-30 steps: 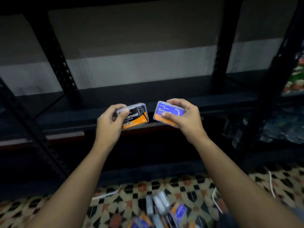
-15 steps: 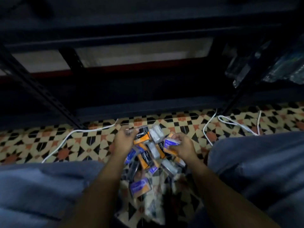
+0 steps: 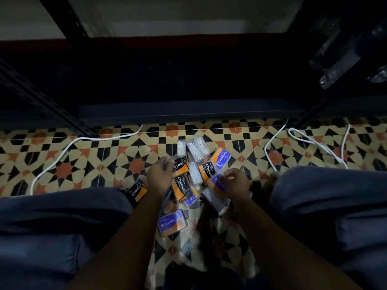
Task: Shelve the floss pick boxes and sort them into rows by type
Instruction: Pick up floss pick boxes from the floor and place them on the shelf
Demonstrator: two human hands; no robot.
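Two boxes we held up at the shelf a second ago have come down with us to the floor pile (image 3: 188, 181); left hand (image 3: 159, 176) grips a Charcoal box (image 3: 179, 166) at ten o'clock, right hand (image 3: 236, 182) pinches a Smooth box (image 3: 215, 181) at three; shelving hasn't begun.

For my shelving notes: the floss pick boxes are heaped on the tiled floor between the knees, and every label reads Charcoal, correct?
Not every label. The head view shows Charcoal boxes mixed with purple Smooth boxes in the heap on the tiled floor between the knees.
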